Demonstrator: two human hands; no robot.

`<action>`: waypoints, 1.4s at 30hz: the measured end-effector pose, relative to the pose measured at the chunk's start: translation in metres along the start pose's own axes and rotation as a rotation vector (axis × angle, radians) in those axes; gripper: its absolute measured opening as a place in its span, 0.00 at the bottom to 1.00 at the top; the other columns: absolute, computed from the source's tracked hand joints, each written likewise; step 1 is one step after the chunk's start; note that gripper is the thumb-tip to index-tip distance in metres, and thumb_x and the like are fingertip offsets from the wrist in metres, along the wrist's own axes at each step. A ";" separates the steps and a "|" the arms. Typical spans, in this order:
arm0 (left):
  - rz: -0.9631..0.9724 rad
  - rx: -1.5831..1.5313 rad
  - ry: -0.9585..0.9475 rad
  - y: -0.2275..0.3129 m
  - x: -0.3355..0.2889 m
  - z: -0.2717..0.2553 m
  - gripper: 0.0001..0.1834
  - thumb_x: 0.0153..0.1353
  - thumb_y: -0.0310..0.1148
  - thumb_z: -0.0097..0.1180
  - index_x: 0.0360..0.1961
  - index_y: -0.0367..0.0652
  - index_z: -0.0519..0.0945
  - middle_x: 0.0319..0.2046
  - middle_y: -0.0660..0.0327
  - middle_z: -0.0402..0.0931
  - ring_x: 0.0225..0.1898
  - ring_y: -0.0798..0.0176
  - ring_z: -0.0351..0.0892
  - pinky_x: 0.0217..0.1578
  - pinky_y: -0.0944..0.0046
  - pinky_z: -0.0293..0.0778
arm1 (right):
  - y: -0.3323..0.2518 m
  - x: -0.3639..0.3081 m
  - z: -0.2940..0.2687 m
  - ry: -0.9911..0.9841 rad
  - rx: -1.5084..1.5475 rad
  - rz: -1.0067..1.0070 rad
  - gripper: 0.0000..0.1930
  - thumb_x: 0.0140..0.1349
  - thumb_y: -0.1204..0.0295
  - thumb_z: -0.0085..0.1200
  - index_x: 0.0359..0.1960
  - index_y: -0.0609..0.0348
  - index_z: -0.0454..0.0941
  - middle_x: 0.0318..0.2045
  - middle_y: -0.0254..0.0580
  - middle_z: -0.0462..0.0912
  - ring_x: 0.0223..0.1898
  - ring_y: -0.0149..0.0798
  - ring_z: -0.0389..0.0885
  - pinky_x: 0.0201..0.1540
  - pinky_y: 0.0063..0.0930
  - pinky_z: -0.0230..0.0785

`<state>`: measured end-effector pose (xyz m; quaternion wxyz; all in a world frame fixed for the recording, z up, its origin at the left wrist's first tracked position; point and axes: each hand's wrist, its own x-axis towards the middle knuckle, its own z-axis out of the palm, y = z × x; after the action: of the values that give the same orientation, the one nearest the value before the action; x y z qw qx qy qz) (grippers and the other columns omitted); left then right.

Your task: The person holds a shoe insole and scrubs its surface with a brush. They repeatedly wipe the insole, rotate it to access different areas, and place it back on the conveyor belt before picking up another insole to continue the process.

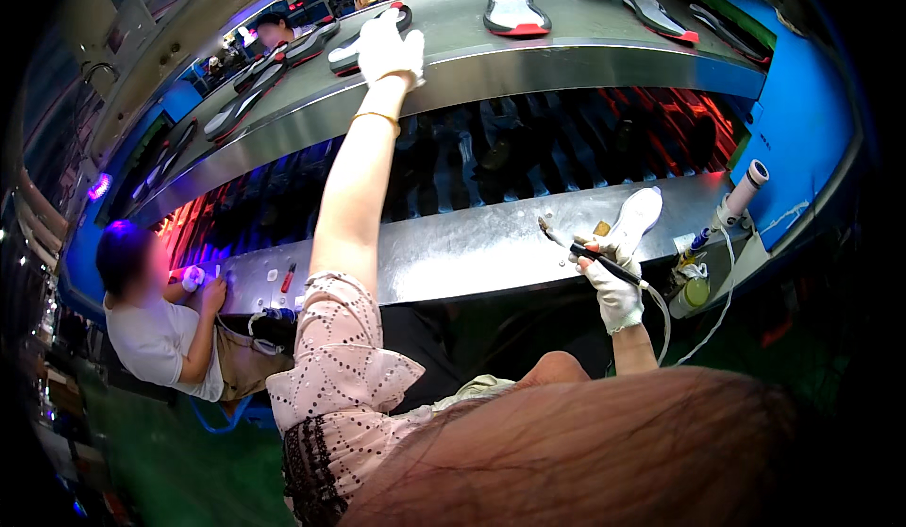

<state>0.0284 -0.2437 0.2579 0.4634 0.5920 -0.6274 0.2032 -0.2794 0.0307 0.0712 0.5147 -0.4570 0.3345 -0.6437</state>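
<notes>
A view from above a person's head looks down on a shoe factory line. The person's left hand [390,48], in a white glove, reaches far up and forward to the upper conveyor belt [566,50]. Its fingers are curled down over the end of a black shoe sole [363,44] lying on that belt; whether they actually grip it or only rest on it cannot be told. A thin gold bracelet [376,117] circles the wrist.

The right hand [612,286], also in a white glove, is closed around a slim black pen-shaped tool [590,255] with a brush tip pointing up and to the left. A pale cord [661,315] runs from the tool's back end. The hand hovers over the lower metal shelf [453,244], just beside a white shoe [635,218] that lies on the shelf.

At the shelf's right end stands a small open jar [696,291] with something yellowish inside; what it is cannot be made out. Near it a white tube-shaped holder [746,187] stands tilted.

More soles lie along the upper belt, including a grey one with red trim [514,10]. At the lower left, another person [160,324] in a white shirt and tan apron works at the same shelf.
</notes>
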 end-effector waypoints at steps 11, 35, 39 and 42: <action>-0.260 -0.064 -0.310 -0.119 0.027 -0.033 0.36 0.35 0.47 0.73 0.45 0.40 0.76 0.38 0.51 0.78 0.41 0.57 0.78 0.44 0.62 0.74 | 0.018 0.008 0.012 -0.024 0.043 0.138 0.11 0.53 0.87 0.57 0.36 0.61 0.77 0.41 0.44 0.81 0.39 0.32 0.81 0.45 0.21 0.74; -0.678 -1.364 -0.337 -0.089 -0.141 -0.040 0.22 0.52 0.37 0.60 0.47 0.37 0.75 0.41 0.58 0.77 0.44 0.62 0.74 0.49 0.61 0.68 | 0.004 -0.012 0.028 -0.108 -0.008 0.065 0.08 0.58 0.82 0.55 0.37 0.59 0.73 0.41 0.43 0.77 0.36 0.30 0.77 0.41 0.18 0.71; -0.494 -1.322 -0.357 -0.069 -0.185 -0.046 0.32 0.51 0.31 0.60 0.59 0.43 0.65 0.44 0.61 0.73 0.44 0.66 0.71 0.46 0.67 0.69 | -0.004 -0.015 0.034 -0.114 0.089 0.090 0.10 0.58 0.82 0.54 0.40 0.59 0.72 0.40 0.43 0.77 0.35 0.31 0.77 0.39 0.18 0.71; -0.667 -1.598 -0.511 -0.070 -0.235 -0.078 0.28 0.57 0.33 0.54 0.60 0.43 0.65 0.49 0.60 0.72 0.48 0.68 0.73 0.50 0.66 0.70 | -0.005 -0.013 0.045 -0.122 0.123 0.106 0.11 0.58 0.78 0.55 0.42 0.58 0.72 0.36 0.41 0.78 0.34 0.32 0.77 0.36 0.19 0.69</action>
<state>0.0890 -0.0658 0.0820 0.6179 0.2719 -0.4613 -0.5758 -0.2386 0.0463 0.0887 0.5945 -0.4445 0.2861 -0.6060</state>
